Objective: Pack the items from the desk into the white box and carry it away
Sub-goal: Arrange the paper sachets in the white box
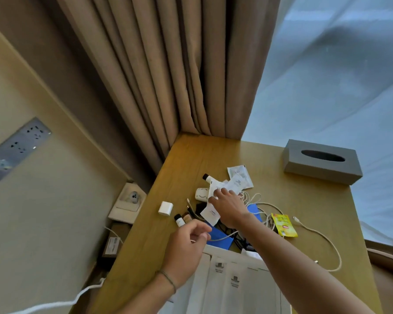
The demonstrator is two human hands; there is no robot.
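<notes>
From the head camera, the wooden desk [281, 200] holds a messy pile. The right hand [230, 208] reaches into the pile with fingers spread open, lying on a white tube [210, 183] with a black cap; I cannot tell if it grips it yet. The left hand [188, 240] is half curled near a small bottle [178, 219] and seems to hold nothing. The white box [232, 279] sits at 6 o'clock from the pile, just beside it. A white charger plug [165, 208] lies at 9 o'clock, a yellow packet [284, 224] at 3 o'clock, and a grey tissue box [322, 164] at 1 o'clock. I think packing is still in its picking-up step. Next, the right fingers need to close on the tube and drop it in the box.
</notes>
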